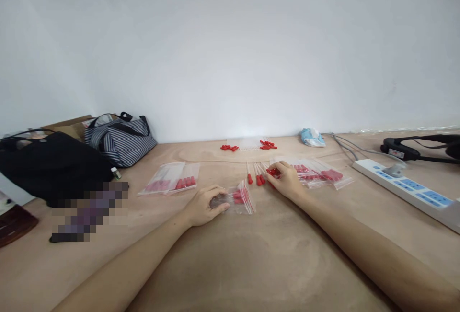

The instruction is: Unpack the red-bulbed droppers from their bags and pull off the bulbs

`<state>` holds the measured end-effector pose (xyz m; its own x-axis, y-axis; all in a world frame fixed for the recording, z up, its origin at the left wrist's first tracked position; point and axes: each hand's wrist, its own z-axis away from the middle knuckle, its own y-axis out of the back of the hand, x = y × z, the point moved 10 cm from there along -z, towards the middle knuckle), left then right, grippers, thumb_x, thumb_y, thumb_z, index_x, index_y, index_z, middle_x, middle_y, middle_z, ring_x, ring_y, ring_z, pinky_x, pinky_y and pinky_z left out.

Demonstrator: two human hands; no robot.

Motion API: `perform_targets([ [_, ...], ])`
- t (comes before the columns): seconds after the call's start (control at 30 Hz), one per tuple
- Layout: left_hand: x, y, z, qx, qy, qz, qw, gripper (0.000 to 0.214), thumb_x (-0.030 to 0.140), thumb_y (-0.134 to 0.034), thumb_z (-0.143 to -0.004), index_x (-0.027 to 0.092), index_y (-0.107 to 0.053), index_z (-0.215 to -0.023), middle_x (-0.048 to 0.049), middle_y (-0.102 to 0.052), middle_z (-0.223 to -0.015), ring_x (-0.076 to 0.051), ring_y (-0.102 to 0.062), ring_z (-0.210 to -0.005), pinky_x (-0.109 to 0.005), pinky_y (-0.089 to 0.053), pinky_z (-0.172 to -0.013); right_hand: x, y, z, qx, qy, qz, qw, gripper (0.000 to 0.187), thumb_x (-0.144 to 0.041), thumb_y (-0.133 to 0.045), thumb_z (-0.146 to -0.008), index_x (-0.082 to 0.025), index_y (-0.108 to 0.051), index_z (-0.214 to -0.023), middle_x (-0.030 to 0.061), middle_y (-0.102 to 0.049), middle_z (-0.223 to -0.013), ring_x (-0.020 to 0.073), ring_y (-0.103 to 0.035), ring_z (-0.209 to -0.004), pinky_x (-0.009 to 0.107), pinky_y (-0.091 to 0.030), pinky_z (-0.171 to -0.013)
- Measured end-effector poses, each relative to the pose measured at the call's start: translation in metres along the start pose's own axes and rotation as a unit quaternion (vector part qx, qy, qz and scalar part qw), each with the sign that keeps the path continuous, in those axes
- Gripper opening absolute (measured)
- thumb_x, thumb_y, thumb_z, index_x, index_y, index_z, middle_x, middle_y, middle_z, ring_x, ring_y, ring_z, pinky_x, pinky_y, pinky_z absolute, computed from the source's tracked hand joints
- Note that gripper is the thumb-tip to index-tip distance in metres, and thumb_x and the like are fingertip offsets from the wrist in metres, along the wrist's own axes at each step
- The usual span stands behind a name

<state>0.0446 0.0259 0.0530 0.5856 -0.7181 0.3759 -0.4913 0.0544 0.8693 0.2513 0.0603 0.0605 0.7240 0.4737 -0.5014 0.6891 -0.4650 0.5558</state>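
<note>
Left hand (206, 205) closed around one end of a clear zip bag (241, 202), red handles inside, overlapping, count unclear. Right hand (284, 179) apart from it, beyond and right of the zip bag, fingers down on red-handled sticks (258, 180); can't tell if gripped. Three sticks show clear of the fingers.

Brown tabletop (230, 264), faint smudges; plain white wall (230, 53) behind.

Left of the zip bag: two overlapping filled bags (185, 182). Right of it, past the right hand: more overlapping bagged sets (331, 175), count unclear. Far beyond it, near wall: two loose red clusters (230, 148).

Far left of it: one striped bag (124, 142), one black bag (53, 166), one small vial (116, 173). Far right: one power strip (402, 183), one plug (393, 170).
</note>
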Motion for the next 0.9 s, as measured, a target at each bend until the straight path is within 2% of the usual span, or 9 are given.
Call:
perform_targets([
  [0.3, -0.001, -0.001, 0.000, -0.002, 0.000, 0.002, 1.000, 0.021, 0.030, -0.052, -0.077, 0.018, -0.056, -0.094, -0.0043, -0.060, -0.090, -0.016, -0.055, -0.082, -0.028, -0.043, -0.075, 0.000, -0.002, 0.002, -0.015, -0.015, 0.050, 0.999, 0.018, -0.036, -0.056, -0.070, -0.018, -0.058, -0.073, 0.0031, -0.056, -0.073, 0.0141, -0.053, -0.063, 0.026, -0.041, -0.061],
  [0.5, -0.001, 0.000, 0.000, 0.001, -0.002, 0.008, 1.000, 0.021, 0.030, -0.052, -0.078, 0.018, -0.056, -0.094, -0.0041, -0.060, -0.090, -0.015, -0.055, -0.080, -0.028, -0.043, -0.074, -0.001, 0.005, 0.001, 0.017, -0.017, 0.058, 0.998, 0.014, -0.027, -0.047, -0.075, -0.018, -0.057, -0.074, 0.0049, -0.057, -0.077, 0.0142, -0.052, -0.061, 0.027, -0.038, -0.061],
  [0.6, 0.000, 0.001, 0.000, 0.001, -0.002, 0.003, 1.000, 0.021, 0.030, -0.052, -0.077, 0.018, -0.056, -0.094, -0.0040, -0.060, -0.090, -0.015, -0.055, -0.080, -0.028, -0.043, -0.074, -0.010, 0.008, 0.002, 0.026, 0.001, 0.040, 0.999, 0.012, -0.024, -0.047, -0.075, -0.018, -0.057, -0.073, 0.0051, -0.058, -0.076, 0.0157, -0.053, -0.067, 0.028, -0.037, -0.064],
  [0.67, 0.001, 0.001, 0.000, 0.000, -0.002, 0.001, 1.000, 0.020, 0.030, -0.052, -0.077, 0.018, -0.056, -0.094, -0.0043, -0.060, -0.091, -0.016, -0.055, -0.082, -0.028, -0.043, -0.075, -0.023, 0.000, 0.004, -0.011, 0.032, 0.012, 0.999, 0.010, -0.023, -0.049, -0.074, -0.018, -0.058, -0.071, 0.0036, -0.057, -0.070, 0.0155, -0.052, -0.067, 0.028, -0.036, -0.064],
  [0.77, 0.002, 0.001, 0.000, -0.003, 0.000, -0.001, 1.000, 0.020, 0.028, -0.053, -0.077, 0.018, -0.056, -0.094, -0.0045, -0.060, -0.092, -0.016, -0.055, -0.083, -0.028, -0.043, -0.076, -0.046, -0.023, 0.011, -0.117, 0.076, -0.049, 0.989, 0.010, -0.024, -0.054, -0.073, -0.019, -0.061, -0.067, 0.0004, -0.056, -0.061, 0.0131, -0.050, -0.061, 0.027, -0.036, -0.063],
  [0.9, 0.003, 0.000, 0.000, -0.007, -0.004, 0.000, 1.000, 0.022, 0.028, -0.053, -0.077, 0.018, -0.056, -0.096, -0.0045, -0.060, -0.093, -0.016, -0.055, -0.084, -0.028, -0.043, -0.076, -0.067, -0.047, 0.024, -0.213, 0.099, -0.065, 0.970, 0.014, -0.032, -0.058, -0.073, -0.022, -0.067, -0.079, 0.0006, -0.059, -0.067, 0.0142, -0.051, -0.068, 0.028, -0.036, -0.068],
])
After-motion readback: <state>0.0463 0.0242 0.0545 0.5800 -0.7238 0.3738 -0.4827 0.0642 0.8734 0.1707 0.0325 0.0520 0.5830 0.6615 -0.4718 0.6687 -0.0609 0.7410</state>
